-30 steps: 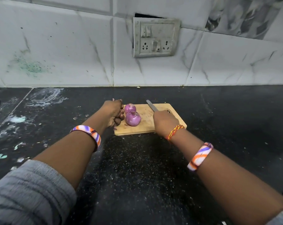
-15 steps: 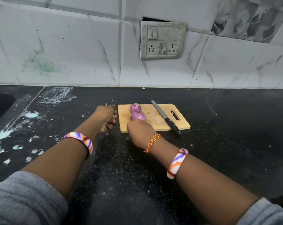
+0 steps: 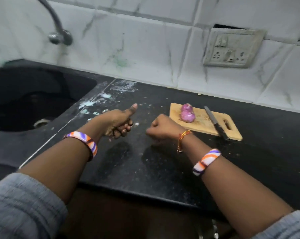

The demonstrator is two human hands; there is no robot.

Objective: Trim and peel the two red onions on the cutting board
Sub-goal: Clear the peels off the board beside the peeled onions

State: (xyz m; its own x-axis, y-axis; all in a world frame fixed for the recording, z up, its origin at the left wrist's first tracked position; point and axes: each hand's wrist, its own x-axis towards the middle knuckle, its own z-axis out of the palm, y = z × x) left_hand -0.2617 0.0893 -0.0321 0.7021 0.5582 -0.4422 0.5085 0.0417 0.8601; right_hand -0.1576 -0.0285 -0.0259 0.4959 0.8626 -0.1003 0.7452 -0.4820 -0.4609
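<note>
Black counter [image 3: 163,163] runs under white tiled wall [image 3: 145,49], dusted with pale specks; dark sink [image 3: 33,97] at left, curved tap [image 3: 56,23] above it; wooden cutting board [image 3: 204,123] sits right of centre on counter; left hand [image 3: 119,123] hovers over counter, fingers curled into fist, thumb sticking up, holding nothing visible; right hand [image 3: 160,127] just left of board, fingers curled in, grip contents unclear; knife [image 3: 214,120] lies diagonally across board; two red onions [image 3: 187,112] touching each other near board's left end, purple skin on.
</note>
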